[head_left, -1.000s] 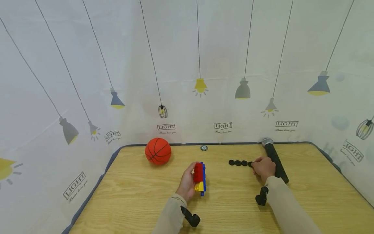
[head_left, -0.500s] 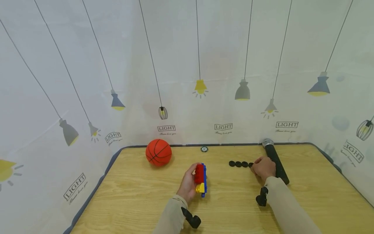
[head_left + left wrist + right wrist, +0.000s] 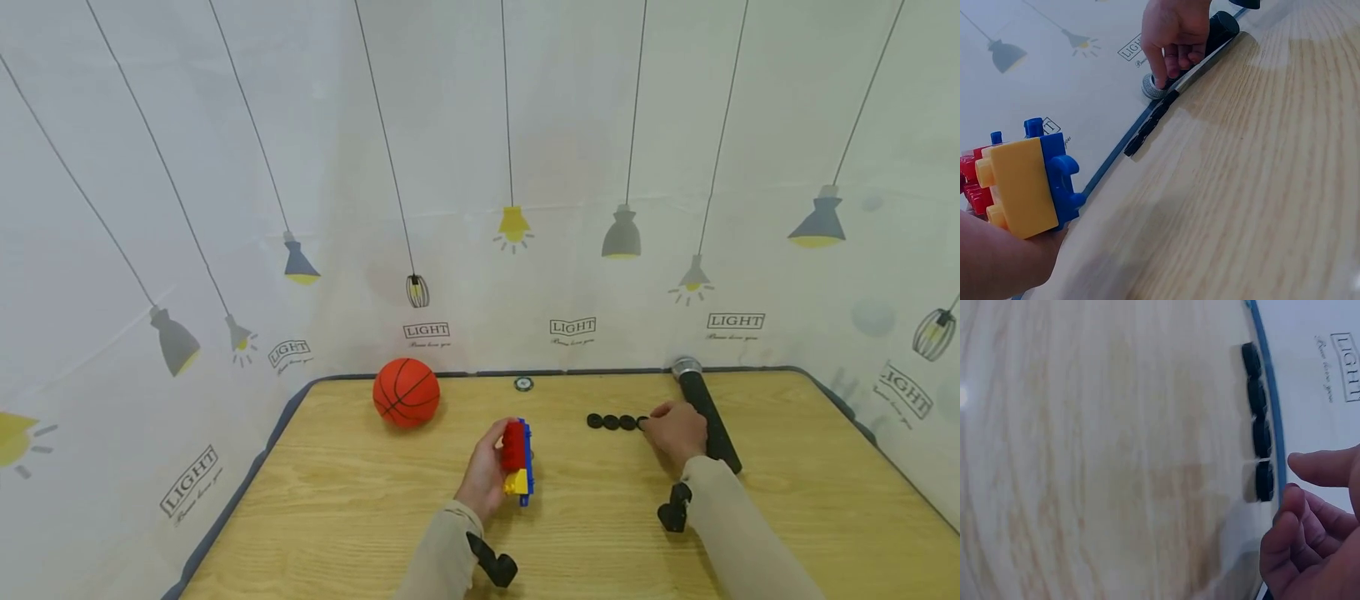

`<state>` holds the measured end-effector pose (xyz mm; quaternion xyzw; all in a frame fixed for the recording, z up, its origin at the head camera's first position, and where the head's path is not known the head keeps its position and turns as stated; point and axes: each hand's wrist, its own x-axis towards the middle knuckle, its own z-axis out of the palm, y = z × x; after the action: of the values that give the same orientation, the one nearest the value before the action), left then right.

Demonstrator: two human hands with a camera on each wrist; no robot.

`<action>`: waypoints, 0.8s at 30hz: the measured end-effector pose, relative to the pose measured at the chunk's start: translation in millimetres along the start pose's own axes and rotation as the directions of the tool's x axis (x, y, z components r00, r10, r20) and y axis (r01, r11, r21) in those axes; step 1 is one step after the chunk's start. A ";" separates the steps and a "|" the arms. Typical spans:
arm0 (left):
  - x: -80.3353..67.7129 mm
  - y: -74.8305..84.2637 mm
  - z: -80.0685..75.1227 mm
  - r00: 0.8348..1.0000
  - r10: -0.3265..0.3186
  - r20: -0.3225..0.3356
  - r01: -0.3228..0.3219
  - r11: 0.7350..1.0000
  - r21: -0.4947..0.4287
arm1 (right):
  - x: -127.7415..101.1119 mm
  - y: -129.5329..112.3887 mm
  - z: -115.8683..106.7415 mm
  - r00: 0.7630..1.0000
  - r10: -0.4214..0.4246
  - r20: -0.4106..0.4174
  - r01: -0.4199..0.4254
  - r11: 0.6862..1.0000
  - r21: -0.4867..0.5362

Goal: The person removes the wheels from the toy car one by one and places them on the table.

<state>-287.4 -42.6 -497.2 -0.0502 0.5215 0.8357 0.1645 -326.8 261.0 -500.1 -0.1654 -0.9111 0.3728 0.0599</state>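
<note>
My left hand (image 3: 491, 460) grips a stack of toy blocks (image 3: 516, 458), red and yellow on a blue piece, and holds it just above the wooden table (image 3: 360, 517). The left wrist view shows the blocks (image 3: 1022, 181) against my palm (image 3: 997, 256). My right hand (image 3: 660, 429) rests at the right end of a row of small black discs (image 3: 613, 422). In the right wrist view its fingers (image 3: 1300, 512) are loosely curled beside the last disc (image 3: 1264, 481) and hold nothing. A black microphone (image 3: 705, 412) lies just right of that hand.
An orange basketball (image 3: 406, 392) sits at the back left of the table. A small round object (image 3: 523, 383) lies at the back edge. A printed curtain (image 3: 480, 208) surrounds the table on three sides. Bare wood spreads across the front.
</note>
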 end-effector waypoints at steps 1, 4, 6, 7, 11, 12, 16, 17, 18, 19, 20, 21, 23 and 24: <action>0.3 0.0 0.3 1.000 0.001 0.004 -0.001 1.000 -0.004 | -2.1 -2.4 -0.9 1.000 -0.012 -0.002 0.012 1.000 0.005; 1.3 -0.2 1.1 1.000 0.010 0.017 -0.010 1.000 -0.009 | -9.0 -11.2 -4.4 0.998 -0.049 0.028 0.047 0.998 0.041; 1.9 -0.4 1.6 0.999 0.018 0.034 -0.017 1.000 -0.018 | -13.2 -17.5 -6.8 0.996 -0.069 0.055 0.065 0.996 0.063; 2.2 -0.3 1.7 0.999 0.016 0.037 -0.015 1.000 -0.022 | -15.0 -20.6 -7.6 0.995 -0.078 0.066 0.072 0.994 0.078; 2.9 -0.6 2.1 0.998 0.022 0.057 -0.020 0.999 -0.041 | -21.8 -32.2 -7.0 0.991 -0.108 0.079 0.093 0.981 0.170; 2.9 -0.6 2.0 0.998 0.020 0.056 -0.017 0.999 -0.045 | -23.4 -35.1 -5.9 0.989 -0.121 0.081 0.102 0.975 0.198; 2.7 -1.5 1.0 0.998 0.019 0.060 -0.017 0.999 -0.046 | -31.5 -47.3 -0.6 0.974 -0.190 0.123 0.145 0.940 0.308; 2.4 -1.5 0.8 0.998 0.017 0.062 -0.014 0.999 -0.047 | -34.2 -50.2 0.8 0.967 -0.212 0.139 0.155 0.929 0.335; 2.3 -1.5 0.8 0.998 0.016 0.063 -0.013 0.999 -0.049 | -37.0 -53.0 1.9 0.958 -0.242 0.151 0.177 0.919 0.353; 2.3 -1.7 0.7 0.997 0.017 0.069 -0.014 0.999 -0.048 | -39.9 -55.6 3.3 0.950 -0.267 0.163 0.192 0.908 0.371; 2.1 -1.6 0.8 0.997 0.020 0.074 -0.016 0.999 -0.048 | -43.0 -58.0 4.8 0.940 -0.292 0.175 0.208 0.899 0.385; 2.0 -1.4 1.0 0.997 0.020 0.075 -0.016 0.999 -0.050 | -46.2 -60.3 6.2 0.930 -0.315 0.187 0.221 0.890 0.398; 2.5 -1.5 1.6 0.996 0.033 0.083 -0.028 0.998 -0.053 | -53.1 -64.6 8.5 0.906 -0.364 0.214 0.256 0.876 0.408; 3.0 -1.8 1.8 0.995 0.045 0.089 -0.041 0.998 -0.049 | -56.4 -66.5 9.6 0.893 -0.390 0.227 0.276 0.870 0.409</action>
<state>-289.5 -39.7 -498.7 -0.0052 0.4946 0.8525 0.1688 -293.2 190.8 -459.7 0.0691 -0.8385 0.5403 0.0139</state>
